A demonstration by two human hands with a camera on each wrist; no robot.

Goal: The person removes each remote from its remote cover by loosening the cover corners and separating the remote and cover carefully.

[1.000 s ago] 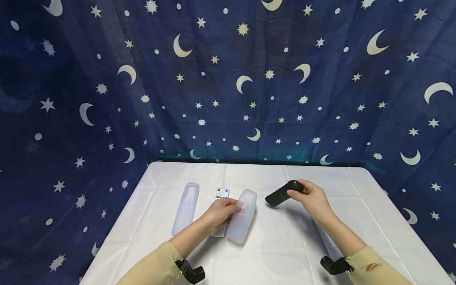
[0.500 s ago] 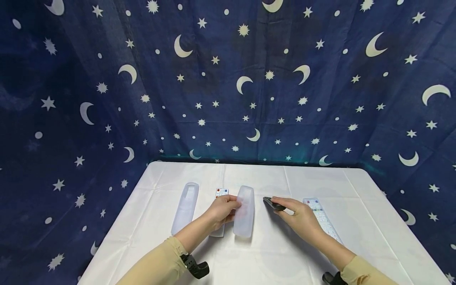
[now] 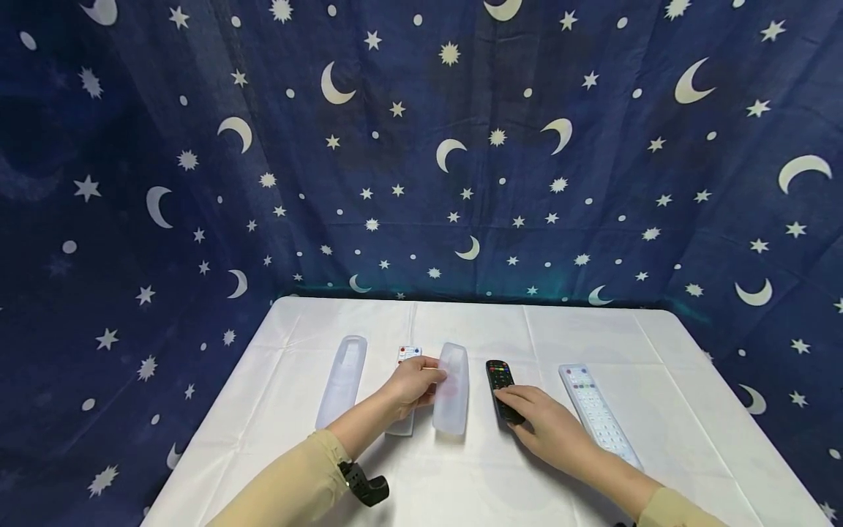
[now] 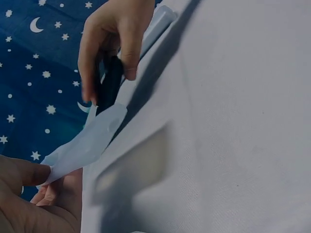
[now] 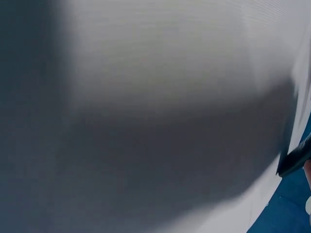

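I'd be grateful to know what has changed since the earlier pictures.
The right hand, still gripping the black remote control, has come left and nearer the person, turning the buttons into view. The left hand still pinches a translucent cover, whose near end has swung right. The other cover and left white remote stayed put.

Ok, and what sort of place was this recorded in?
Probably a staged recording spot: a star-and-moon curtain hangs behind a white-covered table, with a black wrist device in view.
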